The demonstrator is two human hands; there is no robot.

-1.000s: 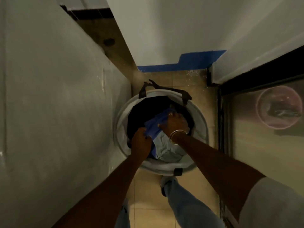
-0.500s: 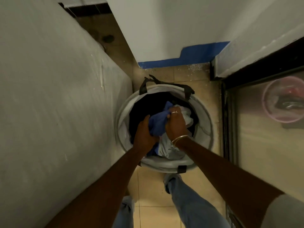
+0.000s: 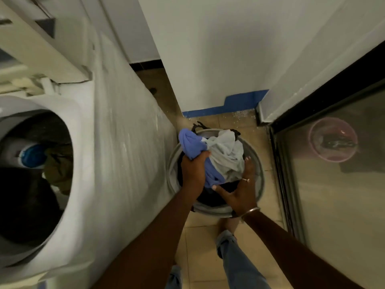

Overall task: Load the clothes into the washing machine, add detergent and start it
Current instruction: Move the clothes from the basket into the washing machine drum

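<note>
In the head view, a bundle of clothes (image 3: 218, 157), blue and pale grey, is held just above the laundry basket (image 3: 257, 163) on the floor. The left hand (image 3: 193, 170) is closed in a fist around the blue cloth, while the right hand (image 3: 241, 188) is spread open beneath the bundle, probably so nothing trails or drops on the way across. The washing machine (image 3: 116, 163) stands just to the left, its top opening (image 3: 35, 176) uncovered and some items already inside. The drum's contents are dark and hard to make out, and no detergent container can be identified
</note>
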